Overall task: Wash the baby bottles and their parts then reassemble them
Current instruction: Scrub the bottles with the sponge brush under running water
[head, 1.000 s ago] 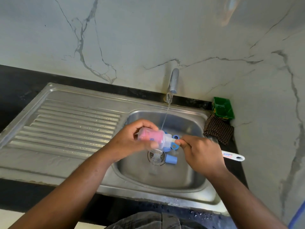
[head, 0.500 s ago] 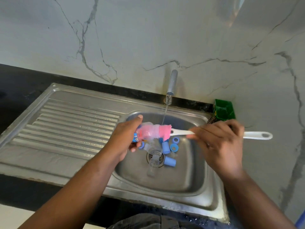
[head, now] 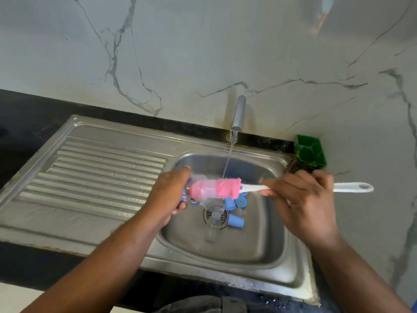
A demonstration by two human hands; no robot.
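I held one clear baby bottle [head: 202, 189] on its side over the sink bowl [head: 266, 233]. My left grip [head: 167, 195] was wrapped round its base end, at nine o'clock of the bowl. My right grip [head: 300, 199], at three o'clock, was clenched round the white handle of the bottle brush [head: 352, 187]. It showed a little blurred. The brush's pink sponge head [head: 228, 188] sat partly inside the bottle's mouth and partly out of it. A thin stream from the tap [head: 238, 114], at twelve o'clock, fell onto the sponge close to the neck.

By my reckoning the washing was only partway. This bottle was having its inside scrubbed, and it would need a rinse after that. A second clear bottle [head: 214, 214] lay over the drain in the middle of the bowl. Blue caps [head: 235, 221] and a blue ring [head: 241, 202] lay loose beside it, just under the bottle I held. Whether those pieces had been washed I could not tell.

I saw no piece fitted back onto another, so I judged that all the reassembly was left to do.

On the black tabletop at two o'clock stood a green tub [head: 310, 153], with a dark scrub pad [head: 293, 166] touching its near side.
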